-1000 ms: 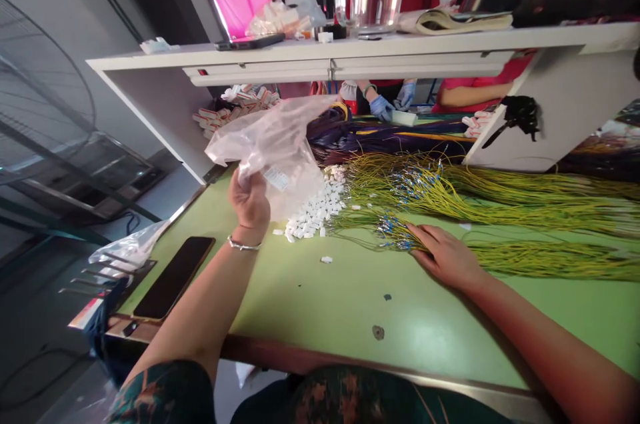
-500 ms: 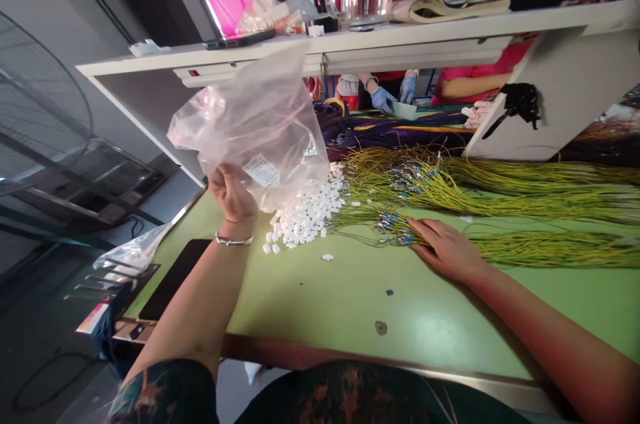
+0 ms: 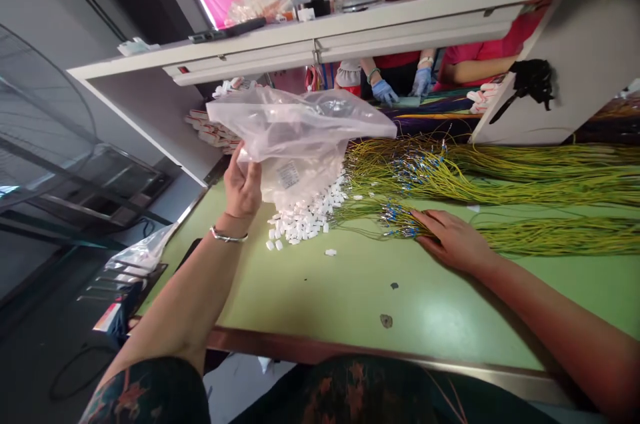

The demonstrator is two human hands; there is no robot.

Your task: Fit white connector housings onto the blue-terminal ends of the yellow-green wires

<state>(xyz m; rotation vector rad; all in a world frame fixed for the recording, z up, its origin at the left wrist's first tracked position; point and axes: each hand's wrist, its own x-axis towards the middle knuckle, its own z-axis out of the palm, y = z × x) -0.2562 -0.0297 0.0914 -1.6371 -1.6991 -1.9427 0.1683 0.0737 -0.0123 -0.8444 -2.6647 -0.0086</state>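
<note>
A clear plastic bag (image 3: 300, 121) with a white label slumps over a heap of small white plastic connector housings (image 3: 303, 221) on the green table. At the bag's left lower edge is my left hand (image 3: 243, 187), its thumb and fingers apart and touching the film. My right hand (image 3: 453, 241) rests on the near bundle of yellow-green wires (image 3: 555, 237), thumb and fingers around it just behind the blue-and-metal terminal ends (image 3: 397, 221). One loose housing (image 3: 331, 253) lies in front of the heap.
More yellow-green wires (image 3: 540, 181) lie behind. A white shelf (image 3: 350, 41) spans the table, with a black glove (image 3: 533, 87) on its right upright. Beyond it, a co-worker's blue-gloved hands (image 3: 385, 92) handle something flat. A metal rack (image 3: 113, 284) juts out at left.
The bag's top has flopped down and to the right over the wires. My left hand has risen slightly, its fingers spreading from a pinch on the bag. My right hand stays on the wires.
</note>
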